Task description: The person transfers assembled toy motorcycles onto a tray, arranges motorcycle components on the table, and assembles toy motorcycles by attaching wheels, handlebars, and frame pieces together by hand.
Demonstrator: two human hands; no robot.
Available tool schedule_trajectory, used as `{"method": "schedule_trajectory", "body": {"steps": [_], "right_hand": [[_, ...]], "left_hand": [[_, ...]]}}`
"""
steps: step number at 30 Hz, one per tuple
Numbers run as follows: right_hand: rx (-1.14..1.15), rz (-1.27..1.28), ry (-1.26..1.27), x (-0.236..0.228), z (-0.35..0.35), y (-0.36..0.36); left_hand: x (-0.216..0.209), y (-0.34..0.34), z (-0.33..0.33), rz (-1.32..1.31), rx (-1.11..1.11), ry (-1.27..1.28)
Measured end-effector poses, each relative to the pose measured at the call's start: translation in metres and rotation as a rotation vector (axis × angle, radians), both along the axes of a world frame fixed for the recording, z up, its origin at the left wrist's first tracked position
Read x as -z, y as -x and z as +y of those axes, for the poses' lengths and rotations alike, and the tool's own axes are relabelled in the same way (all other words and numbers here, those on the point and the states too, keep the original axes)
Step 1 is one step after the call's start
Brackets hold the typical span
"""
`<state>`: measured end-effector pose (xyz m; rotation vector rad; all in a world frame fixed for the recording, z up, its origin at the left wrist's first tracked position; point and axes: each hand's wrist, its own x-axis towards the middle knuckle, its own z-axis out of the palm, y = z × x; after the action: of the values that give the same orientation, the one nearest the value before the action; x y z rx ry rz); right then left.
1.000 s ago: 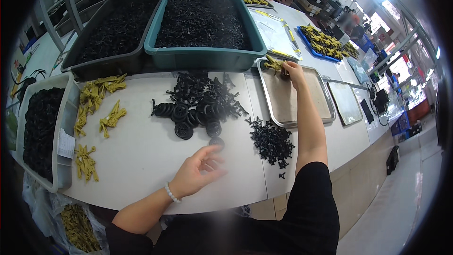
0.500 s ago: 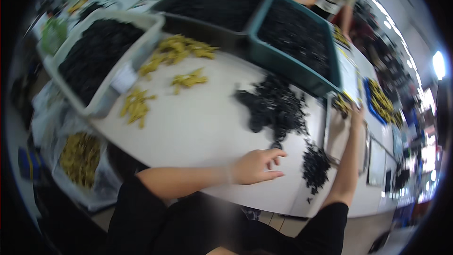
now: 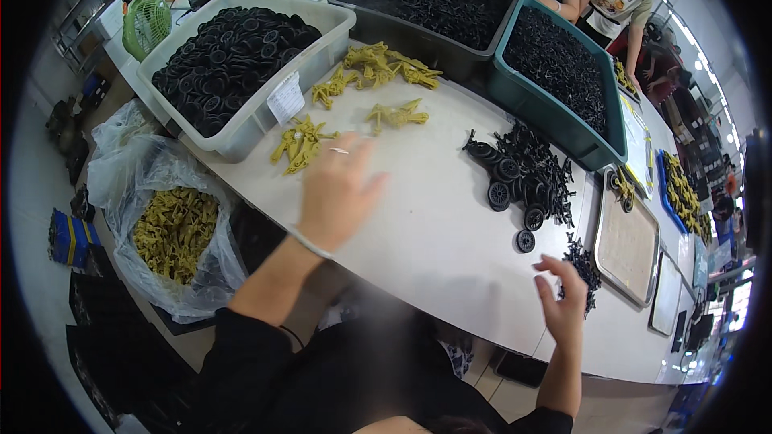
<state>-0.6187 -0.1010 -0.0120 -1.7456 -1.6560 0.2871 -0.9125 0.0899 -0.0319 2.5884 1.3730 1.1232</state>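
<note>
My left hand (image 3: 338, 197) reaches over the white table, slightly blurred, its thumb out and nothing visible in it. Just past its fingers lie a small heap of yellow plastic parts (image 3: 299, 145) and a loose cluster of yellow parts (image 3: 398, 115). At the right, my right hand (image 3: 565, 297) hovers with curved fingers, thumb and fingertips apart. Beside it is a pile of small black pieces (image 3: 583, 269), partly hidden by the hand. Farther back sit black wheels (image 3: 499, 195) next to a heap of black plastic pieces (image 3: 540, 157).
Along the far side stand a white bin (image 3: 241, 141) of wheels, a dark grey bin (image 3: 402, 38) and a teal bin (image 3: 555, 138) of black parts. A metal tray (image 3: 627, 245) holds a yellow piece with wheels. A plastic bag (image 3: 133, 221) of yellow parts is left. Two people are opposite.
My left hand has swung left and away from me toward the yellow parts. My right hand has drawn back from the tray's far end to beside the small black pieces. The view has shifted.
</note>
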Motion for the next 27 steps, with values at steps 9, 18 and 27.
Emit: {"method": "schedule_trajectory", "body": {"steps": [9, 18, 27], "right_hand": [[-0.053, 0.09, 0.054, 0.041, 0.001, 0.044], [-0.046, 0.254, -0.002, 0.061, 0.004, 0.054], [-0.053, 0.292, 0.006, 0.065, -0.002, 0.05]], "left_hand": [[0.05, 0.07, 0.026, 0.269, -0.163, 0.02], [0.057, 0.046, 0.026, -0.441, -0.061, 0.524], [0.063, 0.089, 0.023, -0.125, -0.168, 0.177]]}}
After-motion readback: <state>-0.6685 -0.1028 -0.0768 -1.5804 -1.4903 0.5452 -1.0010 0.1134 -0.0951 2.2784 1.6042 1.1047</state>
